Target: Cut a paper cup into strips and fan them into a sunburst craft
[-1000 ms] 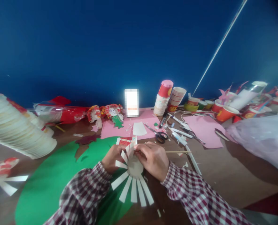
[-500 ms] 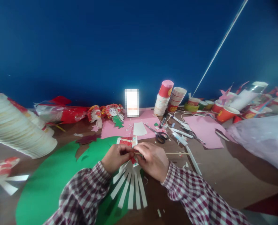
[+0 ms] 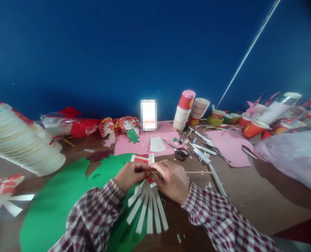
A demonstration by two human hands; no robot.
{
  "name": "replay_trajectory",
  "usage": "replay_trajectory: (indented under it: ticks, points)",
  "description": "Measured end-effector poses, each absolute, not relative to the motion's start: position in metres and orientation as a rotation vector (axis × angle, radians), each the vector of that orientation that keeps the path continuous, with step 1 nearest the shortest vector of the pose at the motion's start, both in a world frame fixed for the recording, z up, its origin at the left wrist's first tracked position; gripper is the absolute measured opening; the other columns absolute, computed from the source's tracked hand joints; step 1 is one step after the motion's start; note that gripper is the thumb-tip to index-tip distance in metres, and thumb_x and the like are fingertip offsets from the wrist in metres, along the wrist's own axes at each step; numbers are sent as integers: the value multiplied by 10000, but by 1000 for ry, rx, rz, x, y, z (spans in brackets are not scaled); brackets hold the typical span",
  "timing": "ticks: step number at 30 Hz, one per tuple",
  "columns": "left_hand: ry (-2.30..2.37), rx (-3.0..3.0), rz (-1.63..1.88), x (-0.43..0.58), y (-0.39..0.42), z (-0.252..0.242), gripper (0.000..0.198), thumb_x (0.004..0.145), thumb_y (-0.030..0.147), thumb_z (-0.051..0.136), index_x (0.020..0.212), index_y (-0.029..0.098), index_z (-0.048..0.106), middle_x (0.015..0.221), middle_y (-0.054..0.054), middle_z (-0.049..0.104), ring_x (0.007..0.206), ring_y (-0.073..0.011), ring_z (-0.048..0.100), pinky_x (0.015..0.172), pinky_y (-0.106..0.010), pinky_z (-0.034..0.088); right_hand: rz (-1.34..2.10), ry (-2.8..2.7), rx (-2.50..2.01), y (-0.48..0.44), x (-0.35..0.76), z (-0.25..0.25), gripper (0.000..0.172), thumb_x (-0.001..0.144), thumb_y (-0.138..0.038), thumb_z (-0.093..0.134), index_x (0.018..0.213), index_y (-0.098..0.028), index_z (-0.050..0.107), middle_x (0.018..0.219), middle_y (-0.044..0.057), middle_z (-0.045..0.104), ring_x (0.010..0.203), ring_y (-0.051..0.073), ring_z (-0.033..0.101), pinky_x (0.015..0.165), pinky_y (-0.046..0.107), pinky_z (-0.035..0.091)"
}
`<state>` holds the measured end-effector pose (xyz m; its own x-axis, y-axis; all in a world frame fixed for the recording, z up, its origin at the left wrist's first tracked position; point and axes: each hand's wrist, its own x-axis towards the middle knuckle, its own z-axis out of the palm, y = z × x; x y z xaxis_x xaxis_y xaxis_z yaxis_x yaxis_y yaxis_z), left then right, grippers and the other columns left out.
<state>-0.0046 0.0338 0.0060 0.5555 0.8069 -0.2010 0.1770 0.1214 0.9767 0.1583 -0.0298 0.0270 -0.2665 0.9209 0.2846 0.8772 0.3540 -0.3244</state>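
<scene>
A cut-open paper cup [image 3: 143,160], printed red and white, sits under both my hands, its long white strips [image 3: 150,213] fanned toward me. My left hand [image 3: 133,174] is closed, thumb and forefinger pinched on the cup piece beside the end of a thin wooden stick. My right hand [image 3: 172,180] curls around the same thin wooden stick [image 3: 199,172], which runs out to the right. The exact contact between stick and cup is hidden by my fingers. A green paper sheet [image 3: 53,206] lies beneath my left side.
Black-handled scissors [image 3: 181,153] lie on pink paper [image 3: 124,145] ahead. A glue gun [image 3: 201,154] and pens lie right of them. Stacked paper cups [image 3: 181,113] stand behind; another tall stack [image 3: 26,140] leans at left. A plastic bag [image 3: 294,154] is at far right.
The fanned strips have swung slightly to the right. Both hands keep nearly the same grip and place, while the whole view has shifted a little.
</scene>
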Motion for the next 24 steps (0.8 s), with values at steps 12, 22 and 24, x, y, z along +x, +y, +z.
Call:
replay_trajectory:
  ticks: [12, 22, 24]
  points:
    - [873, 1381, 628, -4, 32, 7, 276, 593, 266, 714, 809, 110, 640, 701, -34, 653, 677, -146, 592, 670, -280, 458, 67, -2209, -1561, -31, 157, 28, 242, 844, -227, 475, 1075, -237, 546, 868, 37, 645, 815, 177, 561, 687, 259, 386]
    - [889, 1237, 657, -3, 30, 11, 446, 587, 215, 726, 951, 117, 488, 627, 24, 601, 603, -111, 573, 632, -253, 428, 142, -2157, -1405, -30, 159, 30, 178, 875, -252, 455, 944, -232, 618, 1092, 29, 586, 965, 153, 532, 833, 262, 413]
    - [880, 1244, 648, -2, 29, 11, 434, 601, 232, 717, 954, 119, 491, 624, 22, 593, 608, -119, 572, 634, -263, 426, 157, -2125, -1396, -30, 160, 29, 183, 874, -258, 462, 916, -233, 638, 1071, 33, 596, 956, 152, 537, 825, 260, 418]
